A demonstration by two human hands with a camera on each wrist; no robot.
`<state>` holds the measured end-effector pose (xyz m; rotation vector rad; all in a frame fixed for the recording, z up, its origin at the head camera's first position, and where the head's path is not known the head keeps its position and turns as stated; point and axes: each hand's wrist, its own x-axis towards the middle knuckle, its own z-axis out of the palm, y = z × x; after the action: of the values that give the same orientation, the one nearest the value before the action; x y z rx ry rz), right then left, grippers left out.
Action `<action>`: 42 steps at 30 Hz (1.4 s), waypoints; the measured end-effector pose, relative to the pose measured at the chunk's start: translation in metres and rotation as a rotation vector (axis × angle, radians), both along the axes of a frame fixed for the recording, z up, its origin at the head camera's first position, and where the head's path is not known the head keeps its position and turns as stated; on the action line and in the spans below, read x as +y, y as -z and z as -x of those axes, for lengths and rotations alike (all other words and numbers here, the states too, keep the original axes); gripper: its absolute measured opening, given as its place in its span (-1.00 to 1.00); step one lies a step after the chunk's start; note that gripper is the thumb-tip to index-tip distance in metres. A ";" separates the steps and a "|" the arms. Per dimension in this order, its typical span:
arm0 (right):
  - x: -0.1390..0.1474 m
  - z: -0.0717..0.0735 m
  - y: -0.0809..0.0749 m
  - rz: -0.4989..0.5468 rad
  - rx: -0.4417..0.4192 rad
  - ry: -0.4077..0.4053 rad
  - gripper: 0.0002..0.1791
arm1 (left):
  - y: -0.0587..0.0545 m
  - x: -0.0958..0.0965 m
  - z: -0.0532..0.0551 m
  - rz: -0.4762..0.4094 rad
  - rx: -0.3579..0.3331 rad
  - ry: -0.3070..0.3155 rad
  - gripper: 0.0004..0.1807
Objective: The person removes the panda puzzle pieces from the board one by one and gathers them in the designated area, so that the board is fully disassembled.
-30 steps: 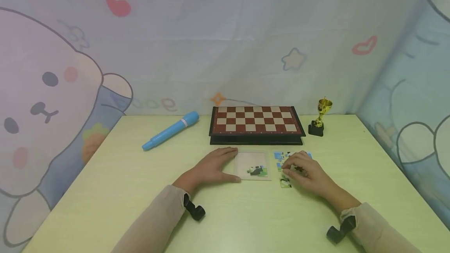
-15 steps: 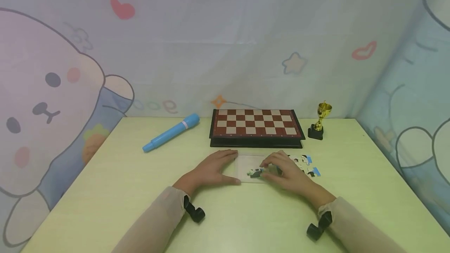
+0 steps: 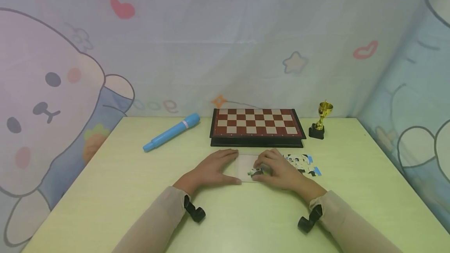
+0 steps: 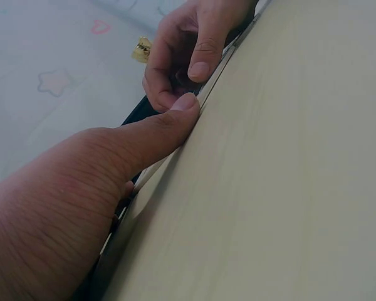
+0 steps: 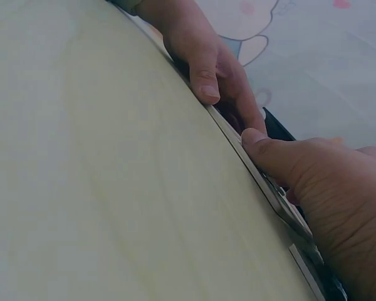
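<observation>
A shallow white puzzle tray (image 3: 245, 163) lies on the table, with joined panda pieces (image 3: 258, 172) in its lower right part. My left hand (image 3: 212, 170) holds the tray's left side, thumb at the front corner and fingers at the back corner. My right hand (image 3: 279, 171) is over the right half of the tray. Its bent fingers and thumb are around a puzzle piece there, mostly hidden beneath them. In the right wrist view the right thumb (image 5: 255, 137) lies at the tray's front edge. Loose puzzle pieces (image 3: 299, 161) lie right of the tray, partly behind the right hand.
Behind the tray stands a chessboard box (image 3: 256, 128) with a black rim. A small gold trophy cup (image 3: 320, 118) is at the back right. Towards the back left lies a blue toy microphone (image 3: 171, 132). A printed cloth (image 3: 211, 50) hangs behind the table.
My right hand has moved left from the loose pieces to the tray, first to its right edge, then further in over the panda pieces. The left hand and the tray have stayed in place.
</observation>
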<state>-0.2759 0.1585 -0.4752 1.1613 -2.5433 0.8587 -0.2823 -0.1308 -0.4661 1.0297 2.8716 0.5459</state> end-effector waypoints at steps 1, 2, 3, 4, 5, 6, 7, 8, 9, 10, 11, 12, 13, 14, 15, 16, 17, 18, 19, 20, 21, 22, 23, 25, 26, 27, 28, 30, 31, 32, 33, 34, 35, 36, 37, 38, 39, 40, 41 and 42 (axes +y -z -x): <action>0.000 0.000 0.000 -0.001 0.001 -0.001 -0.73 | 0.000 0.000 0.000 0.001 -0.002 -0.002 0.14; 0.000 -0.001 0.000 0.001 0.000 -0.003 -0.74 | 0.000 0.000 0.000 0.001 -0.006 -0.003 0.14; 0.000 -0.001 -0.001 0.006 -0.002 -0.006 -0.75 | 0.000 0.000 0.000 0.002 -0.009 -0.004 0.14; 0.000 -0.002 -0.001 0.010 -0.004 -0.009 -0.76 | 0.000 0.000 -0.001 0.001 -0.011 -0.005 0.13; 0.000 -0.002 -0.001 0.015 -0.007 -0.013 -0.77 | 0.000 0.000 -0.001 -0.001 -0.012 -0.005 0.13; 0.000 -0.003 -0.001 0.018 -0.008 -0.015 -0.77 | 0.000 0.000 -0.001 -0.001 -0.012 -0.005 0.13; 0.000 -0.003 0.000 0.020 -0.006 -0.018 -0.78 | 0.000 0.000 -0.001 -0.003 -0.014 -0.005 0.13; -0.001 -0.003 0.000 0.021 -0.009 -0.020 -0.78 | 0.000 0.000 -0.001 -0.002 -0.013 -0.005 0.13; -0.001 -0.003 0.000 0.020 -0.011 -0.021 -0.78 | 0.000 0.000 -0.001 -0.003 -0.013 -0.005 0.13; -0.001 -0.003 0.000 0.017 -0.013 -0.021 -0.77 | -0.001 0.000 -0.001 -0.003 -0.010 -0.005 0.13; -0.001 -0.003 -0.001 0.014 -0.015 -0.019 -0.77 | -0.001 -0.001 -0.001 -0.002 -0.010 -0.005 0.13; -0.001 -0.003 -0.001 0.009 -0.018 -0.018 -0.76 | -0.001 0.000 -0.001 -0.004 -0.010 -0.006 0.13; -0.002 -0.002 -0.002 0.007 -0.026 -0.017 -0.75 | -0.001 0.000 0.000 -0.004 -0.010 -0.008 0.13; -0.002 -0.002 -0.003 0.005 -0.037 -0.014 -0.74 | -0.002 0.000 0.000 -0.004 -0.011 -0.010 0.13; -0.002 -0.003 -0.004 0.004 -0.046 -0.012 -0.73 | -0.002 0.000 0.001 -0.004 -0.012 -0.012 0.13; -0.002 -0.003 -0.005 0.004 -0.058 -0.008 -0.73 | -0.001 0.000 0.001 -0.003 -0.012 -0.012 0.13; -0.002 -0.004 -0.005 0.006 -0.072 -0.006 -0.72 | -0.001 0.000 0.001 -0.004 -0.013 -0.012 0.13; -0.002 -0.004 -0.005 0.007 -0.084 -0.003 -0.72 | -0.001 0.000 0.001 -0.005 -0.013 -0.013 0.13; -0.002 -0.005 -0.005 0.010 -0.095 -0.001 -0.71 | 0.000 0.000 0.002 -0.003 -0.012 -0.013 0.13; -0.002 -0.005 -0.005 0.012 -0.104 0.001 -0.71 | 0.001 0.000 0.002 -0.003 -0.011 -0.013 0.14; -0.002 -0.006 -0.005 0.015 -0.111 0.003 -0.71 | 0.001 0.000 0.002 -0.003 -0.010 -0.012 0.14; -0.001 -0.006 -0.004 0.017 -0.115 0.003 -0.71 | 0.001 0.000 0.001 -0.003 -0.009 -0.011 0.14; -0.001 -0.006 -0.004 0.022 -0.116 0.002 -0.72 | 0.001 0.000 0.001 -0.006 -0.008 -0.010 0.14; -0.001 -0.006 -0.004 0.033 -0.112 -0.005 -0.73 | 0.001 0.000 0.001 -0.007 -0.009 -0.010 0.13; 0.000 -0.006 -0.004 0.039 -0.109 -0.009 -0.74 | 0.001 0.000 0.001 -0.007 -0.009 -0.009 0.13; 0.000 -0.006 -0.004 0.047 -0.103 -0.015 -0.75 | 0.001 0.000 0.001 -0.010 -0.008 -0.006 0.13; 0.000 -0.006 -0.003 0.054 -0.096 -0.022 -0.76 | 0.001 0.000 0.001 -0.010 -0.006 -0.005 0.13; 0.000 -0.005 -0.003 0.069 -0.080 -0.033 -0.79 | 0.001 0.000 0.001 -0.005 -0.002 -0.003 0.13; 0.000 -0.006 -0.003 0.076 -0.072 -0.038 -0.81 | 0.001 0.000 0.001 -0.002 0.001 -0.003 0.13; 0.000 -0.005 -0.003 0.082 -0.061 -0.041 -0.82 | 0.000 0.000 0.001 -0.001 0.002 -0.003 0.13; 0.001 -0.005 -0.002 0.089 -0.051 -0.044 -0.83 | 0.000 0.000 0.001 0.001 0.004 -0.003 0.13; 0.001 -0.005 -0.002 0.094 -0.045 -0.046 -0.84 | 0.000 0.000 0.002 0.004 0.004 -0.005 0.13; 0.001 -0.005 -0.002 0.103 -0.037 -0.050 -0.85 | 0.000 0.000 0.002 0.002 0.003 -0.005 0.13; 0.001 -0.005 -0.001 0.108 -0.031 -0.053 -0.86 | 0.000 0.000 0.001 0.002 0.002 -0.005 0.13; 0.001 -0.005 -0.001 0.113 -0.027 -0.056 -0.86 | 0.000 0.000 0.001 -0.002 0.000 -0.004 0.13; 0.001 -0.005 -0.001 0.120 -0.025 -0.060 -0.86 | 0.001 0.000 0.002 -0.004 -0.002 -0.003 0.13; 0.001 -0.005 -0.001 0.125 -0.022 -0.063 -0.86 | 0.001 0.000 0.001 -0.006 -0.002 -0.002 0.13; 0.001 -0.005 -0.002 0.132 -0.020 -0.067 -0.86 | 0.001 0.000 0.001 -0.008 -0.002 -0.001 0.13; 0.002 -0.005 -0.002 0.136 -0.018 -0.068 -0.85 | 0.001 0.000 0.001 -0.008 0.000 0.000 0.13; 0.002 -0.005 -0.003 0.137 -0.018 -0.065 -0.85 | 0.002 0.000 0.001 -0.007 0.002 0.000 0.13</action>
<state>-0.2706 0.1605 -0.4723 1.2042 -2.4294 1.0456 -0.2836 -0.1312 -0.4676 1.0311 2.8736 0.5557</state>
